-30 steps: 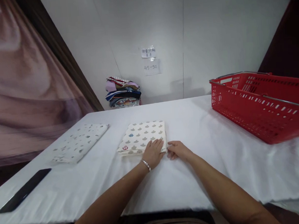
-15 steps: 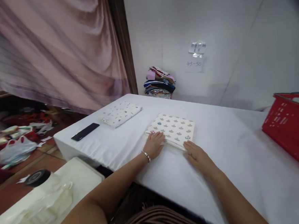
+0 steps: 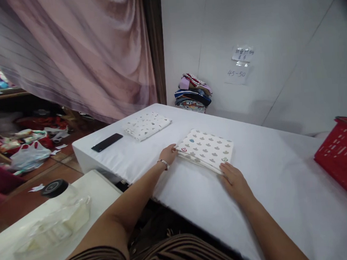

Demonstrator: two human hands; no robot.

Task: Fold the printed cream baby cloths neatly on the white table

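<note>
A folded white cloth [image 3: 208, 145] with grey cloud-like prints and a few coloured motifs lies flat on the white-covered table in front of me. My left hand [image 3: 168, 154], with a bracelet at the wrist, is closed on the cloth's left corner, its fingertips pinching the edge. On the near right corner rest the stretched fingers of my right hand [image 3: 235, 181], the thumb lower down by the near edge. Farther left on the table lies a second folded white cloth [image 3: 147, 126] with small scattered prints, touched by neither hand.
A black flat object [image 3: 107, 142] lies on the table's left part. At the right stands a red plastic basket [image 3: 344, 153]. Folded textiles [image 3: 192, 93] are stacked by the wall. A white side surface [image 3: 97, 187] at lower left bears a black-lidded jar [image 3: 55, 188] and plastic packaging.
My left hand has slid from the cloth's near edge to its left corner and closed there. My right hand stays at the near right corner. The view has turned slightly left.
</note>
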